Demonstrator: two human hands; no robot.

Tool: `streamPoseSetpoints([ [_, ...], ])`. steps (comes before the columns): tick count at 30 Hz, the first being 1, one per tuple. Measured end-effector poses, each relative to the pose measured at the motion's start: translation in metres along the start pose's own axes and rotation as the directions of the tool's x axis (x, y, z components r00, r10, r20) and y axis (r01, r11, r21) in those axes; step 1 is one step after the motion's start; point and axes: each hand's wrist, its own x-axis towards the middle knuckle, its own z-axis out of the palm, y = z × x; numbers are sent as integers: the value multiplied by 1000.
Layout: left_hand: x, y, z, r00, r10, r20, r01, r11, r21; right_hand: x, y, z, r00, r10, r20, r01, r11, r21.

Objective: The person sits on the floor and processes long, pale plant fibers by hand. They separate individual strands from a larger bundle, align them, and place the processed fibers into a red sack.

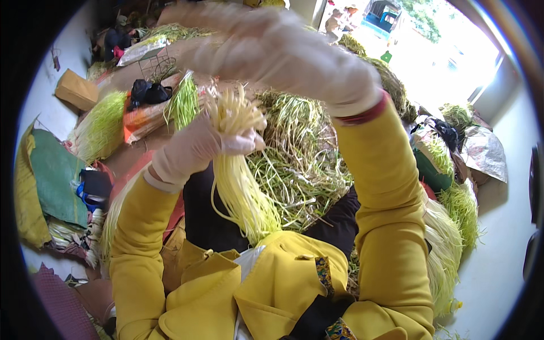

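My left hand (236,138), in a pale thin glove, grips a bundle of long pale-yellow leafy stalks (250,195). Their whitish ends bunch above my fist, and the thin leaves hang down to my lap. My right hand (263,51), also gloved and blurred by motion, is raised above and to the right of the bundle; whether its fingers hold anything cannot be made out. Beyond my knees lies a heap of loose green and straw-coloured stalks (297,170).
Pale-green stalk bundles lie at left (102,127) and right (442,238). A cardboard box (77,89), black bags (148,91) and a green sheet (57,178) are at left. People (340,21) and a vehicle (380,19) show outside the bright doorway.
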Motion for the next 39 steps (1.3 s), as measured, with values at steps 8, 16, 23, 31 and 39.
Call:
streamPoseSetpoints([
  [8,0,-21,-42,908,359,-217,-351,933,74,-15,26,-26,972,-32,-231,99,953,285],
  [16,-9,-50,-71,694,349,-629,-189,932,309,-78,95,154,785,546,-291,-469,832,296],
  [23,-23,-58,-23,606,88,-790,-374,909,-185,-53,84,92,959,190,-211,-283,722,-632],
  [31,-80,-79,-86,498,283,-820,-593,801,-84,-123,144,186,872,346,-346,-364,931,12],
  [39,-196,-44,-205,253,100,-962,-561,826,-61,-325,258,190,270,957,-108,-844,181,-505],
])
